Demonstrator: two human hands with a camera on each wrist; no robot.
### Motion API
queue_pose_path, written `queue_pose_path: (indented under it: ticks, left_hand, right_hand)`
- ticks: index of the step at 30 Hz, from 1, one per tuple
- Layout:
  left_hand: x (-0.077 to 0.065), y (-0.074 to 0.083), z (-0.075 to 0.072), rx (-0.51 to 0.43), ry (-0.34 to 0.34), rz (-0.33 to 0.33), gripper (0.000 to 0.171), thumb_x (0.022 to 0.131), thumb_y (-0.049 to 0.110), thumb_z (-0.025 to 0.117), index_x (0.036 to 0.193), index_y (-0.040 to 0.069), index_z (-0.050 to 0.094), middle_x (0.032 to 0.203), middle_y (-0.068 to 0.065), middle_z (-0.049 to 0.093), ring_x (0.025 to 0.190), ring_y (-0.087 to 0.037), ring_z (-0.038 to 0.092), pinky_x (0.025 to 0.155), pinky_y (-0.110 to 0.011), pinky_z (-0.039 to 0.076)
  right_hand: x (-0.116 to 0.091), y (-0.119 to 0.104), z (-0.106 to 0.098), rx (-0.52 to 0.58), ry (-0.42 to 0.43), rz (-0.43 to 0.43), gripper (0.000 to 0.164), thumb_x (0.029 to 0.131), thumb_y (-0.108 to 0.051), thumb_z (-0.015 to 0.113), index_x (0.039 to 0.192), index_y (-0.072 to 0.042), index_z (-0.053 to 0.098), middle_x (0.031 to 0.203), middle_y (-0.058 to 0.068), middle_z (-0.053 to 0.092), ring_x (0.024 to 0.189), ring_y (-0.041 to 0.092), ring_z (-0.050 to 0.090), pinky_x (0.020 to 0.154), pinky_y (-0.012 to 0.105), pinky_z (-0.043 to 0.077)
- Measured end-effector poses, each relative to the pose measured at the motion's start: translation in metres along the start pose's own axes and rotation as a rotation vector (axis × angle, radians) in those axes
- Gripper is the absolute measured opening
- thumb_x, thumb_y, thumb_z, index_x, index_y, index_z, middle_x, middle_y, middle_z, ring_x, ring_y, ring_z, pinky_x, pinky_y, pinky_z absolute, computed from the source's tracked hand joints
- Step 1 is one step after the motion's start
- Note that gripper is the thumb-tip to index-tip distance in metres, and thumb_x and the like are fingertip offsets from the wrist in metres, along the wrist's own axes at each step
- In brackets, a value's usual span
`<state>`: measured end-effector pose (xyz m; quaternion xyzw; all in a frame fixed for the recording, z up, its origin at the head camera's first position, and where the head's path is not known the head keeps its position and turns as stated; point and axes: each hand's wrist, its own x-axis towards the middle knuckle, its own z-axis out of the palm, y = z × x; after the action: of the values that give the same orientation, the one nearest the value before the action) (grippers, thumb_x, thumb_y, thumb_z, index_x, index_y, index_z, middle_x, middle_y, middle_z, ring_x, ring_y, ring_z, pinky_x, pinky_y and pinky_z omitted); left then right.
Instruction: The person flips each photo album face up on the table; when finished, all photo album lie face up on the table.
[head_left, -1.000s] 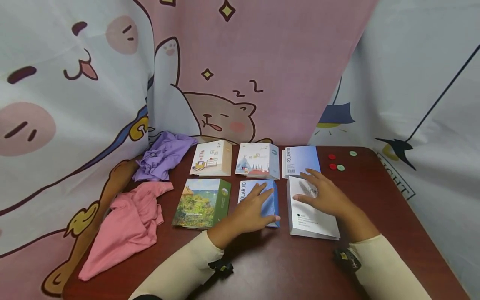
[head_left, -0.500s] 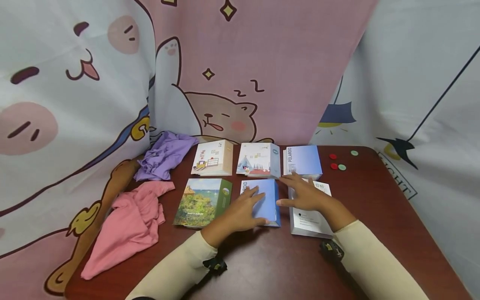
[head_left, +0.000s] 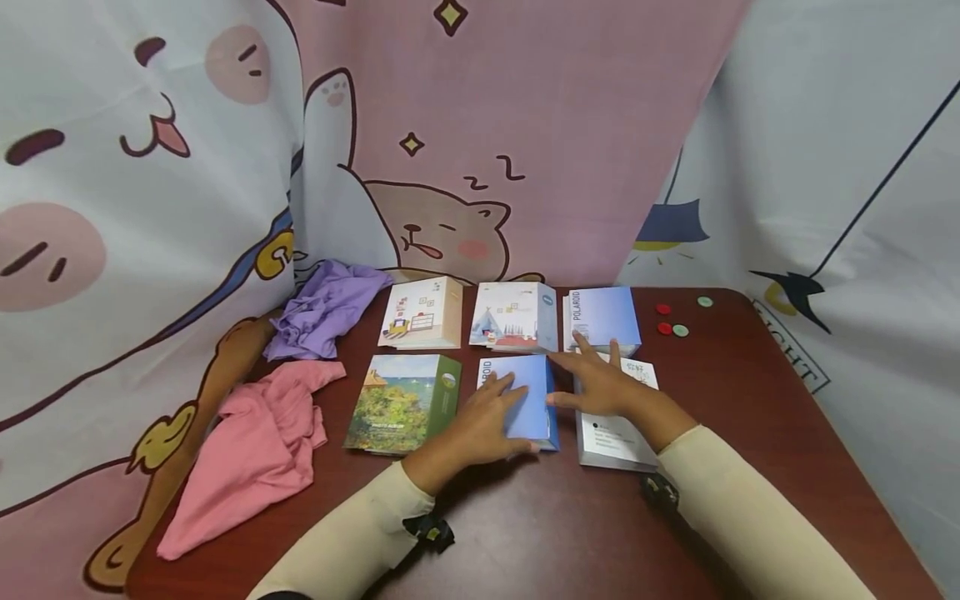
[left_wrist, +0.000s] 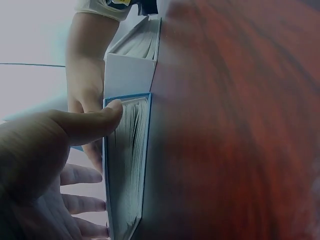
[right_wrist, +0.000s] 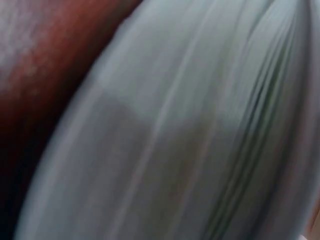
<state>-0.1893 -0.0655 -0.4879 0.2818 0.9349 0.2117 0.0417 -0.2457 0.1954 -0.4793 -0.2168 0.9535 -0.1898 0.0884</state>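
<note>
Left hand (head_left: 483, 427) and right hand (head_left: 606, 387), fingers loosely spread
The left touches the nearer blue album (head_left: 534, 408); the right extends over the white album (head_left: 613, 440) on the tabletop (head_left: 750, 433)

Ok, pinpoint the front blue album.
In the head view, the front blue album lies partly under the left hand, right of the green album and left of the white album.

Six albums (head_left: 513, 312) lie on the table (head_left: 540, 533) in two rows of three. The left hand (head_left: 478, 427) is on the middle front album (head_left: 532, 407); the right hand (head_left: 602, 388) is over the right front album (head_left: 617, 440). Left of these: two cloths (head_left: 255, 446), one behind the other. Right of the back row: four discs (head_left: 665, 329).
</note>
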Motion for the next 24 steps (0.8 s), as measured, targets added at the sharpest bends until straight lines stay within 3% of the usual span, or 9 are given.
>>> queue_pose_path:
  ticks: [9, 24]
  left_hand:
    - [0.001, -0.003, -0.002, 0.02, 0.006, 0.008, 0.093, 0.087, 0.053, 0.09, 0.161, 0.008, 0.054, 0.172, -0.025, 0.042, 0.16, -0.057, 0.035, 0.132, -0.06, 0.035]
    - [-0.001, -0.002, 0.004, -0.016, 0.029, 0.038, 0.086, 0.092, 0.045, 0.086, 0.16, 0.003, 0.054, 0.17, -0.029, 0.042, 0.158, -0.06, 0.035, 0.131, -0.063, 0.035]
  right_hand:
    - [0.011, -0.001, 0.0, -0.053, -0.007, -0.036, 0.101, 0.09, -0.074, 0.075, 0.168, -0.016, 0.045, 0.172, 0.016, 0.047, 0.17, 0.051, 0.003, 0.12, 0.088, -0.016]
    - [0.011, -0.001, -0.004, 0.033, -0.026, -0.029, 0.113, 0.077, -0.066, 0.092, 0.167, -0.014, 0.047, 0.171, 0.024, 0.044, 0.169, 0.055, 0.004, 0.124, 0.086, -0.009]
